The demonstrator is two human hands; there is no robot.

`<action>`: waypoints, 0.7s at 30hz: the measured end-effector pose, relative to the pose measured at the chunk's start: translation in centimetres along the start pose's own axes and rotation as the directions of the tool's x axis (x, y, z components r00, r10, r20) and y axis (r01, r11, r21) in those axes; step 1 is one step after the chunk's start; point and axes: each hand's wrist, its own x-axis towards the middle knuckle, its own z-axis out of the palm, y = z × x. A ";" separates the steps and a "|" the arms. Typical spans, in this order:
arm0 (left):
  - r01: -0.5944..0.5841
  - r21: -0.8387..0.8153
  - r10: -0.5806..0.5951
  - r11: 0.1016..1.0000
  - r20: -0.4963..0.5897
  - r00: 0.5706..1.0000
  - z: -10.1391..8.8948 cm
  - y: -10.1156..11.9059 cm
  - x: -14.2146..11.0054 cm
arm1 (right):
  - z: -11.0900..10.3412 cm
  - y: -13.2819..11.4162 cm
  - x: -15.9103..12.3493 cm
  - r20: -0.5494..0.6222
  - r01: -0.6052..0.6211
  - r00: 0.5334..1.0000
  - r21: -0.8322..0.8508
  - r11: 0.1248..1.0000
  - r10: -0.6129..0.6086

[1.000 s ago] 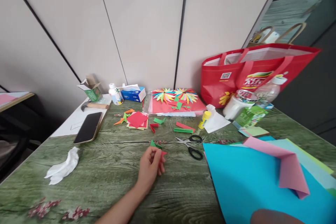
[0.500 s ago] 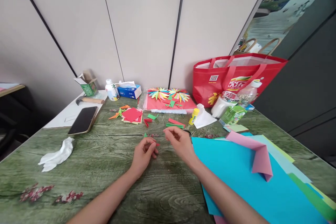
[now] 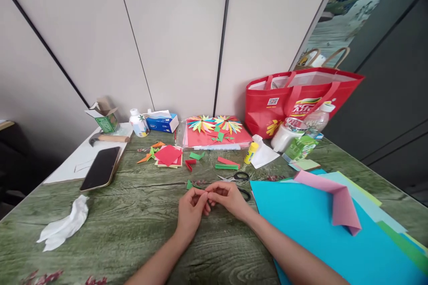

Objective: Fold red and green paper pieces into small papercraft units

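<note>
My left hand (image 3: pixel 190 213) is closed in a pinch over the middle of the table, on a small red paper piece that its fingers now mostly hide. Against its fingertips my right hand (image 3: pixel 229 198) pinches too; what lies between those fingers is hidden. Just beyond the left hand lies a green paper scrap (image 3: pixel 190 185). Black-handled scissors (image 3: pixel 240 177) rest behind the right hand, which partly covers them. Farther back are folded red strips (image 3: pixel 228 161), green strips (image 3: pixel 226 167), a folded red piece (image 3: pixel 190 164) and a folded green piece (image 3: pixel 197 156).
Blue paper sheets (image 3: pixel 297 222) with a folded pink sheet (image 3: pixel 344 205) lie at right. A yellow glue stick (image 3: pixel 250 153), red bag (image 3: pixel 267 116) and paper flowers (image 3: pixel 202 124) stand behind. At left are a square paper stack (image 3: pixel 169 156), phone (image 3: pixel 101 168), hammer (image 3: pixel 112 138) and crumpled tissue (image 3: pixel 65 223).
My right hand has come down and left until its fingertips meet those of my left hand. The scissors show more fully now. The red tip at my left fingers has become hidden.
</note>
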 end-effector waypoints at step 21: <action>-0.157 -0.050 0.159 0.986 0.024 0.987 -0.4 -1.3 0.6 | 0.5 1.7 -0.1 -0.153 0.117 0.983 0.114 0.987 -0.099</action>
